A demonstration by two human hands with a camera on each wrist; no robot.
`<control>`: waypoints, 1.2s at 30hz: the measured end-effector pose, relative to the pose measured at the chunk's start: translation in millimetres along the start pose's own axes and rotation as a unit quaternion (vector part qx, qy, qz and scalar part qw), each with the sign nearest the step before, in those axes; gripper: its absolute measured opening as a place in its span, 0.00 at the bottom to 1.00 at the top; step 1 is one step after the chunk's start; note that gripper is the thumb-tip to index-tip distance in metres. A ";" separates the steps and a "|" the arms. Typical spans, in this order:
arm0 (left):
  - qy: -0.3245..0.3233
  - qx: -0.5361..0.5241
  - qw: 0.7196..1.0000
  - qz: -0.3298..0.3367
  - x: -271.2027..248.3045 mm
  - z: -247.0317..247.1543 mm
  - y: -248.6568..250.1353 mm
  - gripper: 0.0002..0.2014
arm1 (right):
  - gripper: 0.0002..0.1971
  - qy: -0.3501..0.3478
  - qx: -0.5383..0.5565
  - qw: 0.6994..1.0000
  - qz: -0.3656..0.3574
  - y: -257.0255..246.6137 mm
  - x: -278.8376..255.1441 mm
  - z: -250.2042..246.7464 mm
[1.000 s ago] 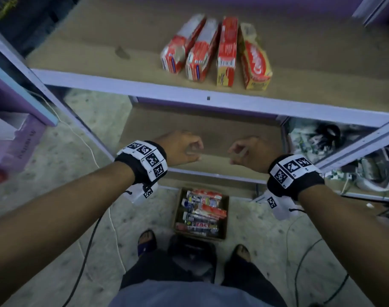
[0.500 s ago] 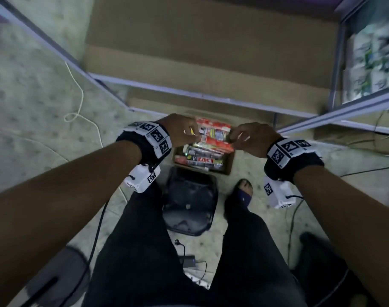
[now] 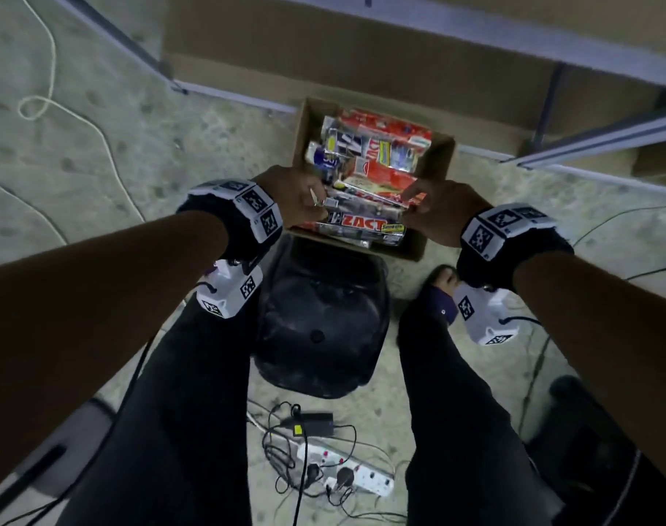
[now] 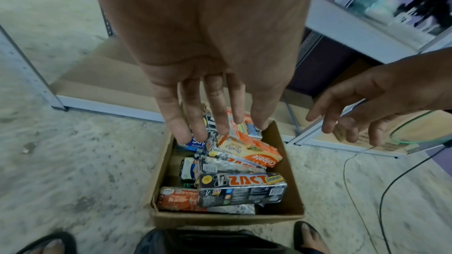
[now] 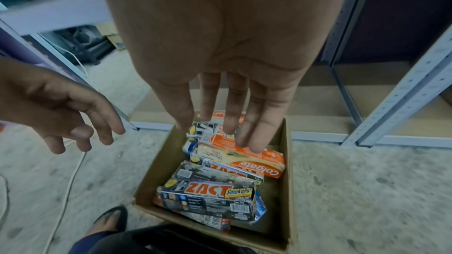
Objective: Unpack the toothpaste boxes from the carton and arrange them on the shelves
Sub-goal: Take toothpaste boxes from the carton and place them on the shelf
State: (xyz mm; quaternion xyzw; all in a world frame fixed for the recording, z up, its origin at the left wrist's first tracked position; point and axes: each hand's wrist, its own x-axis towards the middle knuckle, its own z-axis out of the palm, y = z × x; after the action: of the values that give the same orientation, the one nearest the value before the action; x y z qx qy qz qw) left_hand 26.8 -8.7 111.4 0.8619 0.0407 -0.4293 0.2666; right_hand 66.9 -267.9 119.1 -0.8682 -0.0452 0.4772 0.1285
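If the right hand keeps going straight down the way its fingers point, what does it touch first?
Most likely the orange Colgate box lying on top of the pile in the carton. The right hand has straight fingers aimed at that box's far end, though depth is unclear.

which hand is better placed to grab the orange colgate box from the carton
Probably the right hand: its straight fingers hang directly over the orange Colgate box on the right side of the brown cardboard carton. The left hand hovers over the blue box, farther left.

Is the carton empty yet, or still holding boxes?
Still holding boxes. The carton has a jumble of toothpaste boxes, a ZACT box on top near the front; both hands hover above, empty.
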 end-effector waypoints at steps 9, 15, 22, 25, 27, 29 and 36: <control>0.042 -0.014 0.999 0.021 82.7 51.3 -46.0 0.20 | 0.29 0.054 0.006 0.999 0.006 35.3 100.2 48.0; 0.027 -0.024 0.997 0.069 116.6 73.1 -55.9 0.23 | 0.33 0.081 0.011 0.997 0.010 50.6 141.5 71.1; 0.012 -0.028 0.995 0.091 131.5 102.9 -60.1 0.28 | 0.36 0.149 0.011 0.989 -0.023 65.6 164.4 93.8; 0.018 0.022 0.995 0.099 136.7 110.5 -61.0 0.31 | 0.36 0.178 0.000 0.983 -0.055 71.4 168.9 99.4; 0.026 0.060 0.993 0.100 139.5 113.7 -60.8 0.30 | 0.34 0.198 -0.012 0.978 -0.067 74.5 171.8 102.1; 0.024 0.077 0.991 0.104 141.5 115.8 -60.2 0.29 | 0.29 0.216 -0.009 0.974 -0.072 76.4 175.2 104.3; 0.004 0.057 0.990 0.125 145.2 116.6 -56.6 0.25 | 0.24 0.234 0.010 0.968 -0.092 79.7 184.1 98.9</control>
State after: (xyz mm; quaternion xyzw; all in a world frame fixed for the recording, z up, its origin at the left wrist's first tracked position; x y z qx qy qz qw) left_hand 17.4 -41.1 -80.3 0.8756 -0.0913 -0.3910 0.2685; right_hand 79.8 -289.7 -103.1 -0.9466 -0.0889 0.2468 0.1872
